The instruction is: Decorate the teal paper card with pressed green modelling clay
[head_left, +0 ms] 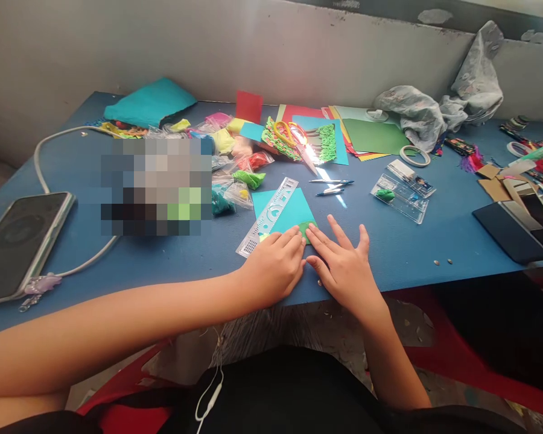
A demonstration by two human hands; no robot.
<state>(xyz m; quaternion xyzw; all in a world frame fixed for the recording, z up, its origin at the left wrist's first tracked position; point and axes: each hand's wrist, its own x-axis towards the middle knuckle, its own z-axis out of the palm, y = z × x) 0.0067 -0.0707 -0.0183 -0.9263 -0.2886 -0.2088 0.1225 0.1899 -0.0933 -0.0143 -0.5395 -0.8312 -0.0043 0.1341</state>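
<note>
My left hand (275,265) rests at the near edge of a turquoise sheet (298,206), its fingers bent and pressed together over the paper. Whether anything lies under them is hidden. My right hand (344,262) has its fingers spread, with the index fingertip touching a flattened green piece (304,229) on the sheet's lower right part. A clear stencil ruler (271,212) lies slantwise across the sheet's left side. A bit of pale yellow material (264,237) shows beside my left hand.
Scissors (294,140), pens (331,187), bags of coloured clay (250,179) and green card (375,136) lie beyond the sheet. A clear case (400,198) and tape roll (415,156) are right. Phones (25,244) (509,228) lie at both sides.
</note>
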